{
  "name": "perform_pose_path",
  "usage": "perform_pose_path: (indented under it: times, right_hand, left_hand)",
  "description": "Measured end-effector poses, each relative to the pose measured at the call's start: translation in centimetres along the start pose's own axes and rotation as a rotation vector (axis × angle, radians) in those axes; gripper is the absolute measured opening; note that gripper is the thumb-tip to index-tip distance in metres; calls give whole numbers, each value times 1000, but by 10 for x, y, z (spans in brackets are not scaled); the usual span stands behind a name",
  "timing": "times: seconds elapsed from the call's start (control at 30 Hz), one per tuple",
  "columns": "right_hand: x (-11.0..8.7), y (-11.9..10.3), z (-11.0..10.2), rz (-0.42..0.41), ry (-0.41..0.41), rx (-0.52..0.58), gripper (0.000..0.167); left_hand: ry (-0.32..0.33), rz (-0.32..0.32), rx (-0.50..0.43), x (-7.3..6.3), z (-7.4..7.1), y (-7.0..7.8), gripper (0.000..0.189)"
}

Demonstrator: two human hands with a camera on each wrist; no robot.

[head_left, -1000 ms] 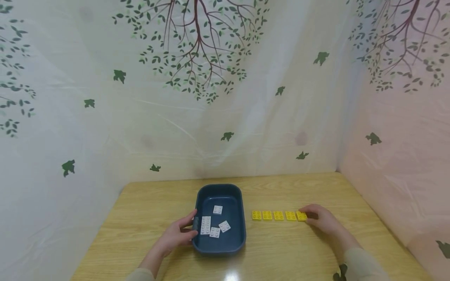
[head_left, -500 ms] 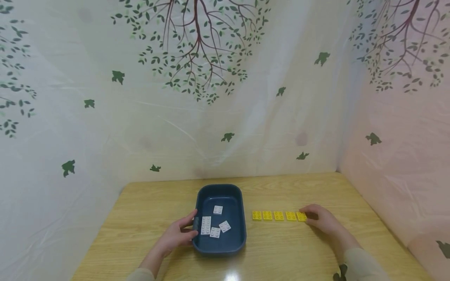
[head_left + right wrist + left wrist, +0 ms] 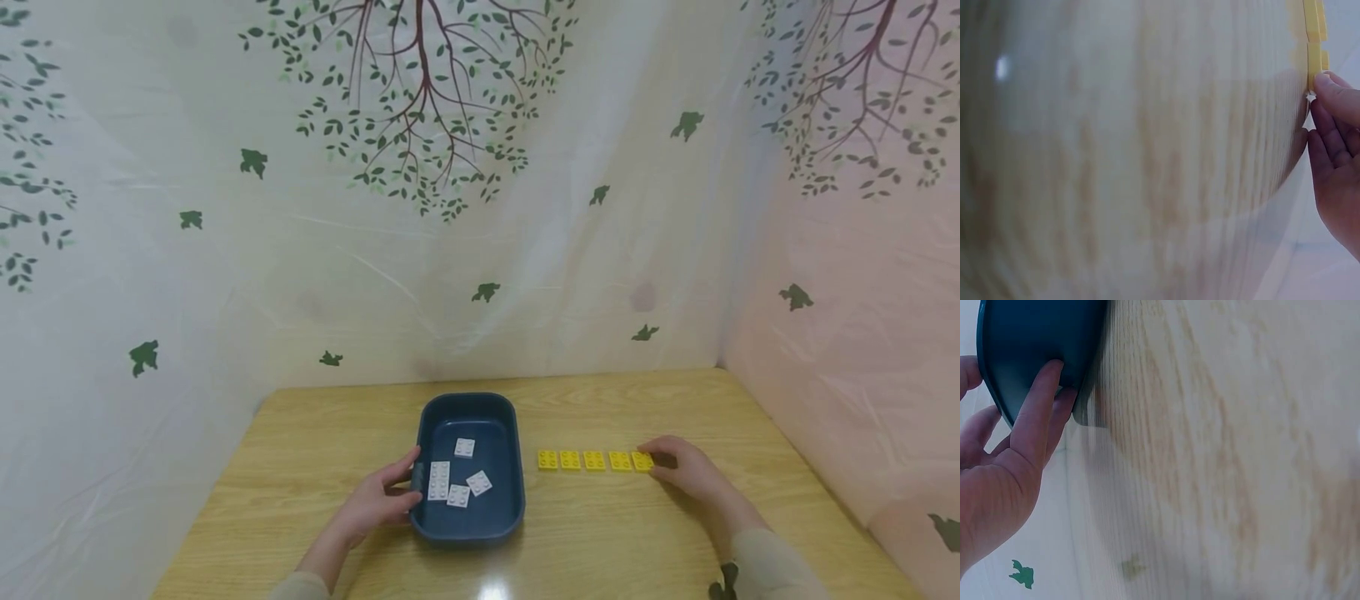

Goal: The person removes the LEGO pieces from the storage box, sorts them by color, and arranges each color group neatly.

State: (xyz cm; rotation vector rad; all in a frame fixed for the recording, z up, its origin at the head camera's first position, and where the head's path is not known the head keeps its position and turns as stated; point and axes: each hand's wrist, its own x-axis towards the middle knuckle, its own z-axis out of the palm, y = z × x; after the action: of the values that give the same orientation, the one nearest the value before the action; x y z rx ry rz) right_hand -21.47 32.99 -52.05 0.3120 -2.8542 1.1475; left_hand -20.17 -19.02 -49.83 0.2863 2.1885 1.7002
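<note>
My left hand (image 3: pixel 371 500) holds the left side of a dark blue tray (image 3: pixel 519 500). In the head view its thumb and a finger meet the rim; in the left wrist view other fingers (image 3: pixel 1041 412) lie along the outer wall. My right hand (image 3: pixel 690 467) pinches the rightmost yellow toy brick (image 3: pixel 641 462) between thumb and fingers, at the end of a row of several yellow bricks (image 3: pixel 594 461). The right wrist view shows the thumb (image 3: pixel 1335 97) at that brick's end, low on the table.
Inside the tray lie a longer white brick (image 3: pixel 438 482) and 3 small square white bricks (image 3: pixel 465 448). The wooden table (image 3: pixel 337 417) backs onto a pale curtain (image 3: pixel 375 292) printed with trees and leaves. A second curtain side (image 3: pixel 840 375) stands close on the right.
</note>
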Motion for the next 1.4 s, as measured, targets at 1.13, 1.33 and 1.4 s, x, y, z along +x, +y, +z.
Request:
perform_pose_path:
  times: [1.13,1.33,1.4]
  right_hand:
    - [28,-122,50,-325,-122,127,40]
    - [37,-152,70,-345,-157,96,41]
    - [40,-161,76,-364,-171,89,41]
  left_hand:
    - [-2,24,-32,-3,1,2,73]
    - [-3,21,-33,-3,0,2,73]
    - [-4,24,-40,-3,0,1,73]
